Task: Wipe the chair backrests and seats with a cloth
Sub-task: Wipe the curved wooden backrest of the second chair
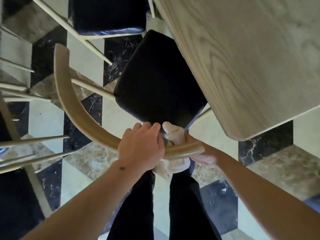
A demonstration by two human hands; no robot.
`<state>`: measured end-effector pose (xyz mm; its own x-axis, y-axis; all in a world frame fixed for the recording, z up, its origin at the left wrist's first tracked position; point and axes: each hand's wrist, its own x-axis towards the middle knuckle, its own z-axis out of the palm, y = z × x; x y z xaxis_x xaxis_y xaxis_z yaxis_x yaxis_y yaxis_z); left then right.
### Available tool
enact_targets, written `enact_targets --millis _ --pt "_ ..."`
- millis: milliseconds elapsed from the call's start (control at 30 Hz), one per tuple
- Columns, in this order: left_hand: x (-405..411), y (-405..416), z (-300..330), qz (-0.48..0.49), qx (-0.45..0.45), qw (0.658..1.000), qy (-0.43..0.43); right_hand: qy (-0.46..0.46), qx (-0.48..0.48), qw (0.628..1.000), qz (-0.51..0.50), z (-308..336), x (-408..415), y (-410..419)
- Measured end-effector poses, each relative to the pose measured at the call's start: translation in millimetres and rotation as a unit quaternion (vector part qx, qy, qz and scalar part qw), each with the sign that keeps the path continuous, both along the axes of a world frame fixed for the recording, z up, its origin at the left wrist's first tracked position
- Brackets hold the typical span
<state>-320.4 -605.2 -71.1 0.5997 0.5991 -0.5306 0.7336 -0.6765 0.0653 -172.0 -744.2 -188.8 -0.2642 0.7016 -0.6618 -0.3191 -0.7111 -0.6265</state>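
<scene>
Directly below me stands a chair with a black padded seat and a curved tan wooden backrest rail. My left hand lies over the rail near its right end, fingers curled around it. My right hand reaches under the rail's right tip and grips a cream cloth. The cloth bunches up between rail and seat and hangs below the rail too. Most of my right hand's fingers are hidden by the rail and cloth.
A pale wood-grain table overhangs the seat on the right. A second black-seated chair stands behind, and pale chair legs and spindles crowd the left. The floor is checkered marble. My dark trouser legs stand close behind the chair.
</scene>
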Motion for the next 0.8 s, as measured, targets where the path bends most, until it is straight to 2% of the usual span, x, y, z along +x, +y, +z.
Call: enact_targets --millis 133,300,367,467,500,567,633,700,800 --pt "1 -2 -4 -0.011 0.036 0.999 0.002 -0.109 0.068 0.99 0.065 -17 -10 -9" --pt "1 -3 -10 -0.025 0.047 0.999 0.008 -0.248 0.17 0.949 0.098 -45 -25 3" --pt "2 -1 -11 -0.023 0.036 0.999 0.021 -0.349 0.204 0.908 0.112 -52 -27 11" --pt "3 -1 -9 -0.015 0.02 0.998 0.049 -0.521 0.253 0.806 0.123 -62 -41 16" --pt "3 -1 -9 -0.015 0.019 0.998 0.055 -0.515 0.262 0.809 0.105 -61 -44 16" --pt "4 -1 -9 -0.018 0.024 0.998 0.059 -0.407 0.267 0.871 0.072 -47 -43 20" --pt "4 -1 -9 -0.017 0.025 0.998 0.062 -0.35 0.296 0.888 0.018 -40 -44 15" --pt "3 -1 -10 -0.018 0.026 0.997 0.067 -0.293 0.283 0.911 -0.06 -33 -51 5" --pt "4 -1 -11 -0.016 0.02 0.997 0.069 -0.314 0.313 0.888 -0.124 -36 -70 -5"
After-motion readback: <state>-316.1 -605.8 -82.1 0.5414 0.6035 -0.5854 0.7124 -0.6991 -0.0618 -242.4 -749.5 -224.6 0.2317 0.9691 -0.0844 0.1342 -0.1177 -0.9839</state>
